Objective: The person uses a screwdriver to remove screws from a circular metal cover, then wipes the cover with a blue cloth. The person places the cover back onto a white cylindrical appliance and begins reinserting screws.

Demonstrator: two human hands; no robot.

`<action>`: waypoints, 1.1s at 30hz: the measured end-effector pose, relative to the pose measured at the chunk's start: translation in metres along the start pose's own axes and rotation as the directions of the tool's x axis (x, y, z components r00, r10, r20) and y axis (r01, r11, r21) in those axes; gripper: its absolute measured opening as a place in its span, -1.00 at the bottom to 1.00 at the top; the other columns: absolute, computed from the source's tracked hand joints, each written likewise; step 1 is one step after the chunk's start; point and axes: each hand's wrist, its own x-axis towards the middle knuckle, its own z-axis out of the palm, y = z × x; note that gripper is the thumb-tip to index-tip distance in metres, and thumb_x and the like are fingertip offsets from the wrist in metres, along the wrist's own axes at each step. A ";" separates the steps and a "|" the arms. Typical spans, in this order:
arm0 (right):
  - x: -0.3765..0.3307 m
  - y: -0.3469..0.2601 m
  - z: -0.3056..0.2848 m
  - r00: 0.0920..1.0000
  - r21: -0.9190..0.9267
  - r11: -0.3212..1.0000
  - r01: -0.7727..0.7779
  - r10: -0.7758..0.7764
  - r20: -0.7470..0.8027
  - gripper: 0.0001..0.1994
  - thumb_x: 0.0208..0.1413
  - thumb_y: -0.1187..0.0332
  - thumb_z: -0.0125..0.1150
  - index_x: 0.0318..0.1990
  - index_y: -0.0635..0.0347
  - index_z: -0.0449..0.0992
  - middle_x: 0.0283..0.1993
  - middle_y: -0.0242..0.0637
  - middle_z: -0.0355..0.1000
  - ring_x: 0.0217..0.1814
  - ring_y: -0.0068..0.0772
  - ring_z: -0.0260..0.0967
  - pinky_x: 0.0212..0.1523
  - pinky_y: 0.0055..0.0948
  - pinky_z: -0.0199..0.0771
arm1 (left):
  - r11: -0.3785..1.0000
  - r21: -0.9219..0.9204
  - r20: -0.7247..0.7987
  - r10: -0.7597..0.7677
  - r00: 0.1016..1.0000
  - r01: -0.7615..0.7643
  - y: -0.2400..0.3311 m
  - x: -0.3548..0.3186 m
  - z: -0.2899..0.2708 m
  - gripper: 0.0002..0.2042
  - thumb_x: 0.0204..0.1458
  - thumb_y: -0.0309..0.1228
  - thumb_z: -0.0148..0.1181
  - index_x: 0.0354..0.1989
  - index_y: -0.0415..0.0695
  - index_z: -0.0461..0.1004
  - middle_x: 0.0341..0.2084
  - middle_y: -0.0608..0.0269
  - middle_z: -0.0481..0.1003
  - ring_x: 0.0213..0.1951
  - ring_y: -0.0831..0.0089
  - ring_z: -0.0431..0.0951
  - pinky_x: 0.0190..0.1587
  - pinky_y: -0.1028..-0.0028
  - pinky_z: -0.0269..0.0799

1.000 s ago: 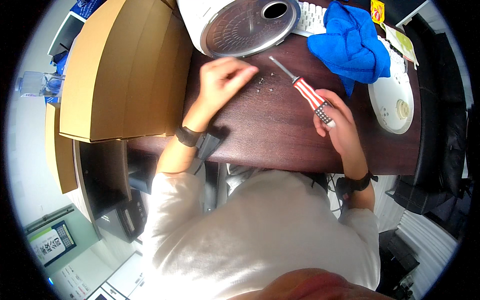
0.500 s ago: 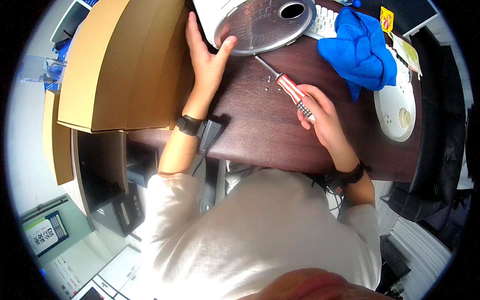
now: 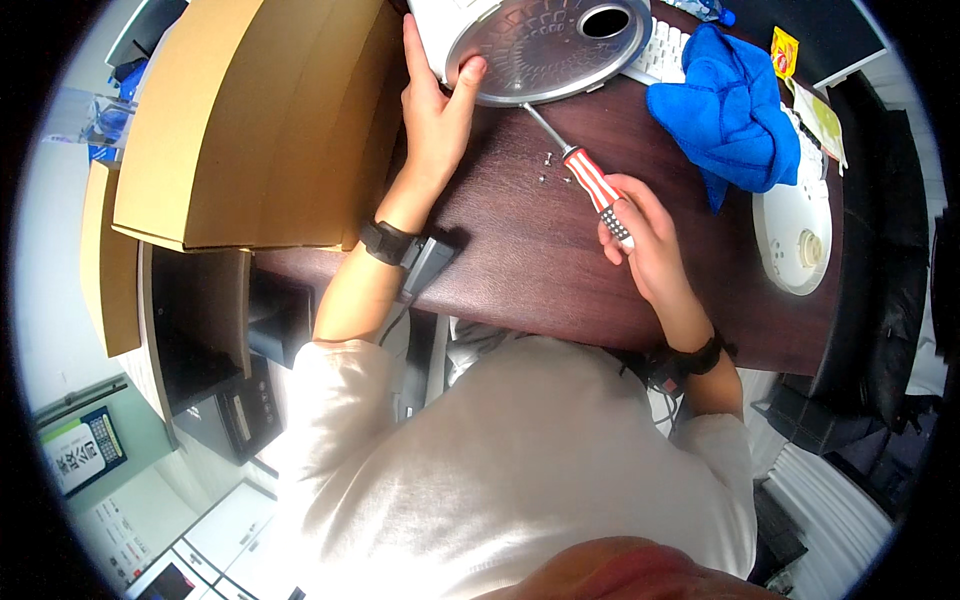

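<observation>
Since a second ago, the left hand (image 3: 436, 125) has moved from over the tabletop to the white appliance (image 3: 535, 65), and the screwdriver (image 3: 598, 182) in the right hand (image 3: 643, 225) has shifted so that its tip meets the appliance's lower rim.

The left hand is clamped on the near edge of the appliance, thumb on the round metal base, fingers reaching along the white side. The appliance lies tipped just ahead of that hand, its base facing the person, with a dark oval opening at the far right. The right hand is closed around the screwdriver's red-and-white striped handle, near its starred end; the shaft points forward and left, away from the fingers. Whether the tip sits in a screw is too small to tell.

Just ahead and left of the right hand, small screws (image 3: 548, 159) lie on the dark tabletop (image 3: 490, 230), close to the screwdriver. Ahead and right of that hand is a crumpled blue cloth (image 3: 725, 110), with a white keyboard (image 3: 662, 52) partly behind it. Farther right of the same hand lies a round white cover (image 3: 785, 235). To the left of the left hand stands a large cardboard box (image 3: 255, 125).
</observation>
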 end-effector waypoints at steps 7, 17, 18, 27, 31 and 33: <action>-0.002 0.000 0.000 1.000 0.006 1.000 0.004 -0.004 0.021 -0.73 0.21 0.41 -0.04 0.05 0.23 0.33 -0.39 -0.34 0.30 -0.47 -0.66 0.26 -0.63 -0.68 0.21 | 0.999 -0.018 -0.075 0.032 0.997 -0.034 0.009 0.002 0.010 -0.27 0.13 -0.24 0.10 0.32 -0.32 -0.17 0.10 -0.06 0.28 0.11 0.31 0.30 0.16 0.41 0.17; -0.001 0.002 -0.003 1.000 0.022 1.000 0.013 -0.013 0.002 -0.73 0.21 0.40 -0.03 0.05 0.22 0.32 -0.40 -0.35 0.29 -0.47 -0.66 0.25 -0.66 -0.68 0.17 | 0.999 -0.033 -0.118 0.005 0.993 -0.009 0.014 0.003 0.017 -0.25 0.13 -0.19 0.09 0.32 -0.33 -0.17 0.12 -0.09 0.25 0.12 0.30 0.28 0.18 0.41 0.14; -0.001 0.002 -0.003 1.000 0.020 1.000 0.012 -0.012 -0.001 -0.73 0.21 0.40 -0.03 0.05 0.22 0.32 -0.39 -0.34 0.29 -0.47 -0.65 0.25 -0.66 -0.68 0.17 | 0.999 -0.038 -0.114 -0.007 0.993 0.003 0.014 0.003 0.017 -0.25 0.13 -0.18 0.09 0.32 -0.33 -0.17 0.12 -0.09 0.25 0.13 0.30 0.28 0.18 0.41 0.14; -0.003 0.000 -0.004 1.000 0.035 0.999 0.010 -0.010 -0.003 -0.73 0.21 0.41 -0.02 0.05 0.22 0.32 -0.37 -0.34 0.31 -0.47 -0.65 0.25 -0.67 -0.68 0.17 | 0.993 -0.100 -0.096 -0.075 0.993 0.066 0.023 0.000 0.018 -0.25 0.14 -0.18 0.08 0.32 -0.33 -0.18 0.17 -0.12 0.19 0.17 0.28 0.22 0.21 0.40 0.09; -0.003 0.001 -0.004 1.000 0.012 1.000 0.024 -0.024 -0.002 -0.73 0.21 0.40 -0.01 0.05 0.23 0.32 -0.36 -0.34 0.32 -0.48 -0.65 0.25 -0.67 -0.68 0.18 | 0.991 -0.125 -0.104 -0.057 0.993 0.044 0.022 0.000 0.022 -0.25 0.14 -0.18 0.08 0.32 -0.34 -0.18 0.20 -0.10 0.14 0.20 0.29 0.18 0.23 0.40 0.05; -0.003 0.002 -0.005 0.998 -0.064 0.996 0.067 -0.067 0.002 -0.73 0.21 0.38 -0.01 0.05 0.23 0.32 -0.36 -0.35 0.32 -0.48 -0.66 0.25 -0.66 -0.68 0.19 | 0.989 -0.137 -0.090 -0.069 0.994 0.057 0.023 -0.001 0.021 -0.25 0.14 -0.19 0.08 0.32 -0.34 -0.18 0.20 -0.09 0.14 0.20 0.29 0.18 0.23 0.40 0.05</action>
